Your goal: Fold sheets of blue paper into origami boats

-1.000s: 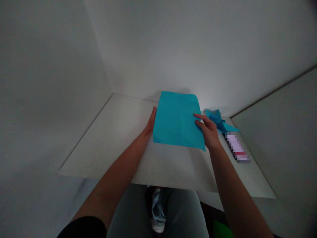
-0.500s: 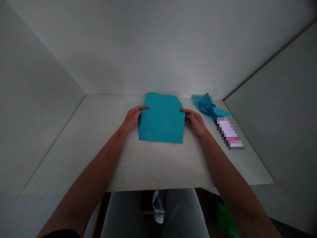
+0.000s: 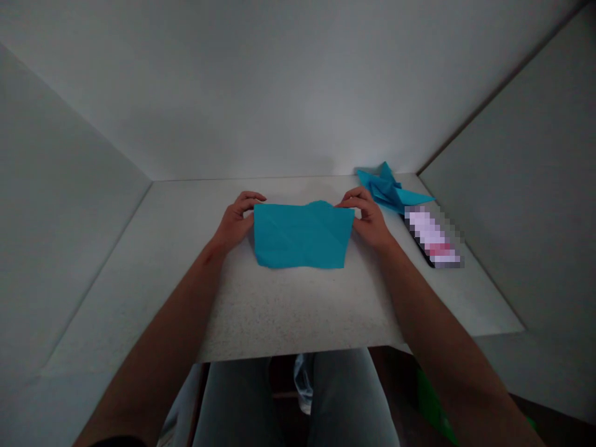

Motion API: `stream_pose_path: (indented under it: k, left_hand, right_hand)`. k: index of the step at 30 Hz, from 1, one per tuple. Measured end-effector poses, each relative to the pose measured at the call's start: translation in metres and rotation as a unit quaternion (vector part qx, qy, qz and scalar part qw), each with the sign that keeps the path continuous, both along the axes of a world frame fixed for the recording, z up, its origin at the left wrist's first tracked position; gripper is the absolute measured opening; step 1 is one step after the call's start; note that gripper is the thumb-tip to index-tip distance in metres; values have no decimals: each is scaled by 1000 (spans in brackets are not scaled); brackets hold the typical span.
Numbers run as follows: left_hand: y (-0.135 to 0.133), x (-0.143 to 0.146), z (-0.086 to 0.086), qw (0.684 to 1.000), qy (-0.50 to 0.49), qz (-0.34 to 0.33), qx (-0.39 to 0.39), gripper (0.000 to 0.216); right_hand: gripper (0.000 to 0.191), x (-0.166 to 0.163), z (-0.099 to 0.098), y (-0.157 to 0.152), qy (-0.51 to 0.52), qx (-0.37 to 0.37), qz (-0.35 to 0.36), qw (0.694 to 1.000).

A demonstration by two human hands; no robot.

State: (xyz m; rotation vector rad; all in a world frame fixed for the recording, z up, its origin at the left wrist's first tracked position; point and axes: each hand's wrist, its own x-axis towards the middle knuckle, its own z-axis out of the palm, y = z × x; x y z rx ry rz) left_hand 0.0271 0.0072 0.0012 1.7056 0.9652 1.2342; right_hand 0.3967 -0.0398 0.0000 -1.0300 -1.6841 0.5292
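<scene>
A sheet of blue paper (image 3: 302, 236) is in front of me at the middle of the white table, its upper edge mostly straight and its lower edge wavy. My left hand (image 3: 238, 218) pinches its upper left corner, thumb at the side edge and fingers curled over the top. At the upper right corner, my right hand (image 3: 367, 217) holds the paper likewise, its fingertips partly hidden behind the sheet. Faint creases run across the paper. Beyond my right hand, near the back wall, lies a folded blue paper figure (image 3: 386, 187) with pointed ends.
A phone (image 3: 431, 239) with a blurred-out screen lies on the right, just in front of the folded figure. White walls (image 3: 279, 93) enclose the table (image 3: 298, 316) at the back and sides. Below its front edge are my legs (image 3: 237, 403) and something green (image 3: 433, 403).
The sheet has turned from a taller shape with its wavy edge at the top to a shorter one with its wavy edge towards me. Both hands now grip its upper corners.
</scene>
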Motion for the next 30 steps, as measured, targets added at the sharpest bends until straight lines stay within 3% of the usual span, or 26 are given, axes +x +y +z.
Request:
stream_pose_path:
  k: [2, 5, 9, 12, 14, 18, 22, 25, 30]
  left_hand:
    - [-8, 3, 6, 994, -55, -23, -97, 38]
    - [-18, 8, 11, 969, -126, -34, -211, 42]
    - [-21, 16, 8, 963, -138, -9, -229, 49]
    - [-15, 20, 1, 960, -119, 59, -247, 46]
    - [-10, 19, -4, 966, -89, 112, -215, 36]
    - [-7, 12, -10, 982, 73, 174, -3, 30]
    - [-12, 13, -15, 959, 239, 74, 130, 46]
    - [-17, 19, -18, 932, 337, -13, 137, 57]
    - [-24, 22, -9, 890, 446, -51, 78, 79]
  right_hand:
    - [47, -9, 5, -5, 84, -36, 28, 995]
    - [41, -24, 12, -16, 199, -146, 64, 967]
    - [66, -36, 14, -23, 222, -224, 89, 945]
    - [53, -29, 3, -15, 171, -208, 57, 961]
    - [41, -20, -7, -5, 106, -180, 23, 978]
    - [34, -3, -22, 10, -21, -95, -99, 990]
    - [42, 1, -22, 10, -97, -61, -170, 979]
    - [45, -6, -17, 2, -205, -73, -132, 967]
    - [47, -23, -7, -13, -348, -122, 3, 930]
